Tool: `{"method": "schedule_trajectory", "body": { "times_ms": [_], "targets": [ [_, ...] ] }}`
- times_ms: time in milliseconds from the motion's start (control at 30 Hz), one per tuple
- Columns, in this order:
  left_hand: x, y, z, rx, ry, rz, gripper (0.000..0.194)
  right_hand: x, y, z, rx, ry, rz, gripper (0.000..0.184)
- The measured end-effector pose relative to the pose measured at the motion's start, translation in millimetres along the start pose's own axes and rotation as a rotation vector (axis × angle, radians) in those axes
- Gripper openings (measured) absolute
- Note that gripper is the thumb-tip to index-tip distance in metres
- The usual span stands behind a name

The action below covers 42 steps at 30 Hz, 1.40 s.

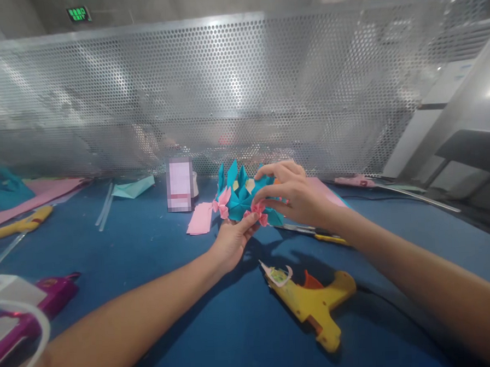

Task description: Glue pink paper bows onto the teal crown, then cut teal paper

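Bare blue tabletop (146,254) left a way out L of L hand (233,243), btwn pink slips (200,219) and L forearm. Glue gun (311,301) blocked the near side btwn forearms, w/ cord (384,298) running twd R forearm. Yellow-handled tool (332,239) lay near R wrist. Blurred upright screen (180,185) stood beyond L hand, to its L; perf. metal panel (231,85) walled off the far side of L & R hand (284,192).

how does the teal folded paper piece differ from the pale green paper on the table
The teal piece is a deep blue-green, while the pale green paper is much lighter. The teal piece has many points standing up, but the pale green paper lies low and nearly flat. The teal piece is held by the left hand and carries pink folded shapes; the pale green paper rests plain on the table. Both look like paper.
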State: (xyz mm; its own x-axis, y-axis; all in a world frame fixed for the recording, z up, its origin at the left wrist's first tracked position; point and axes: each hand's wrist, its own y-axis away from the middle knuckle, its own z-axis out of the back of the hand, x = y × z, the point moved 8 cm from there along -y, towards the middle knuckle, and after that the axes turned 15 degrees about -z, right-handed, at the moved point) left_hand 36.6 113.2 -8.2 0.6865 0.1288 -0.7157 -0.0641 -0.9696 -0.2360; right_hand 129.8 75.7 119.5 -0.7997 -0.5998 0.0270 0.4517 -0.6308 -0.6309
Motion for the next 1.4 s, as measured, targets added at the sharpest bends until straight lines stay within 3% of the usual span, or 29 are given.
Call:
{"method": "schedule_trajectory", "body": {
  "times_ms": [267,733,933,1200,1400],
  "targets": [
    [3,0,0.6,0.007,-0.005,0.022,0.019,-7,1,-9,-0.028,0.023,-0.086,0.013],
    [3,2,-1.4,0.02,0.0,0.021,0.021,-11,2,-13,-0.023,0.012,-0.053,0.014],
    [4,3,-1.6,0.017,-0.011,0.029,0.022,-9,4,-15,-0.003,0.048,0.002,0.015],
    [3,4,-2.1,0.037,0.001,0.01,0.021,4,9,-10,0.003,0.138,0.199,0.019],
    [3,4,-4.2,0.05,0.007,0.003,0.018,6,7,-8,0.036,0.112,0.205,0.023]
  ]
}}
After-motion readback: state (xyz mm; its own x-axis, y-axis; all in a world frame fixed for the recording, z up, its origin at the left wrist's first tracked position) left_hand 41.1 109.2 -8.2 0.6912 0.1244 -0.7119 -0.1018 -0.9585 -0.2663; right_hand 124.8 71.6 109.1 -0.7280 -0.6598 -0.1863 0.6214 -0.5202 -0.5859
